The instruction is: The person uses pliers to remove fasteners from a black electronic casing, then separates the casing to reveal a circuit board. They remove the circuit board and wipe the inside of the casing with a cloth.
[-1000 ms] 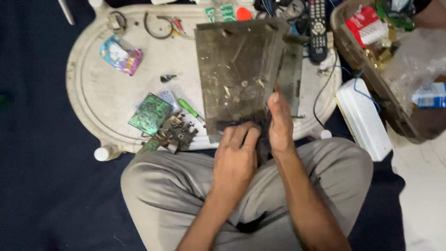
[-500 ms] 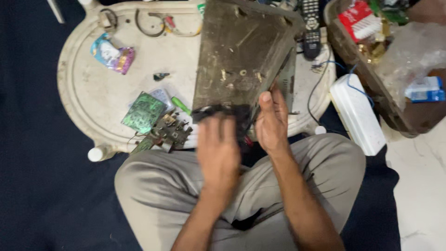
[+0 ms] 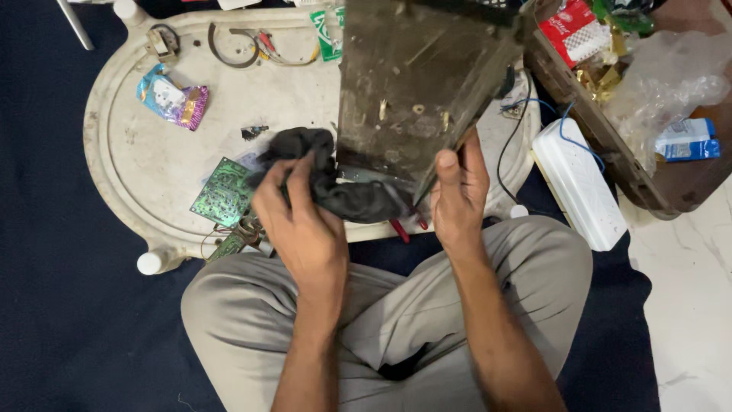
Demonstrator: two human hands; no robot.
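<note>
a crumpled dark cloth (image 3: 335,187) is clutched in the left hand (image 3: 301,221); a grimy, flat metal chassis panel (image 3: 415,84) is pinched at its lower edge by the right hand (image 3: 460,197).

dark grey cloth (image 3: 328,179), tarnished brown metal panel (image 3: 415,84), green circuit board (image 3: 223,191), cream table (image 3: 137,164), white power strip (image 3: 579,183)

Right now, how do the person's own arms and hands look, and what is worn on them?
Both forearms are bare up to the picture's lower edge: no sleeves show. The left hand and the right hand wear no gloves. I see no ring, watch or bracelet on the fingers or wrists. The nails look short. The only clothing in view is the grey-beige trousers on the crossed legs.
</note>
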